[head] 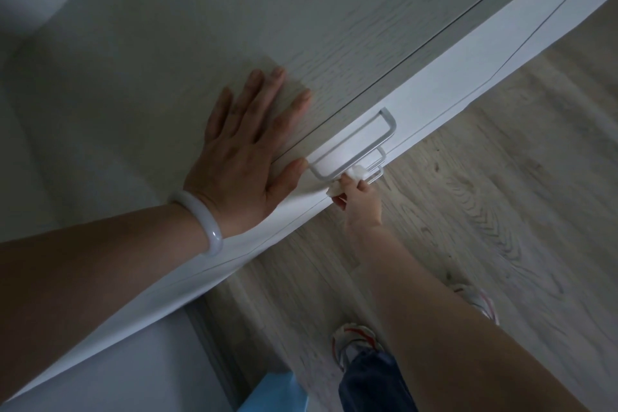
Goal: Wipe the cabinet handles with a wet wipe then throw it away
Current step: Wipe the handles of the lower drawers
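The left hand (pixel 249 150) lies flat with fingers spread on the pale wood-grain cabinet top (pixel 187 37), a white bangle (pixel 200 222) on its wrist; the thumb reaches the top's front edge. The right hand (pixel 359 199) pinches a crumpled wet wipe (pixel 347 179) against the lower handle (pixel 376 169); the silver top handle (pixel 361 140) juts from the white drawer front (pixel 451 77) just above; striped sneakers (pixel 354 339) stand on the wood floor (pixel 501 211).

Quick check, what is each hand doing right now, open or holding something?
Left hand: open, palm flat on the cabinet top.
Right hand: holds the wet wipe, pressing it on a lower handle.
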